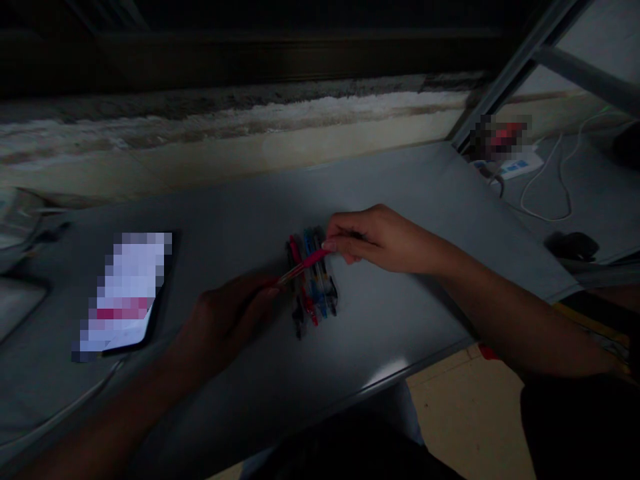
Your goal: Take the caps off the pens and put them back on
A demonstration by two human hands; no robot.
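Between my two hands stretches a pen (303, 265) with a pink end and a clear barrel, held slantwise above the table. My right hand (360, 235) pinches its pink end between thumb and fingers. My left hand (235, 313), in shadow, has its fingers closed on the other end. Under the pen lies a row of several pens (310, 308) with black, red and blue parts, side by side on the grey table (390, 313). The held pen and my right fingers cover part of the row.
A lit phone (127, 293), its screen blurred out, lies at the left with a cable (100, 387) near it. On another surface at the right are a white power strip (520, 165), a white cord (563, 180) and a dark mouse-like object (573, 247). A wall (240, 150) bounds the table's back.
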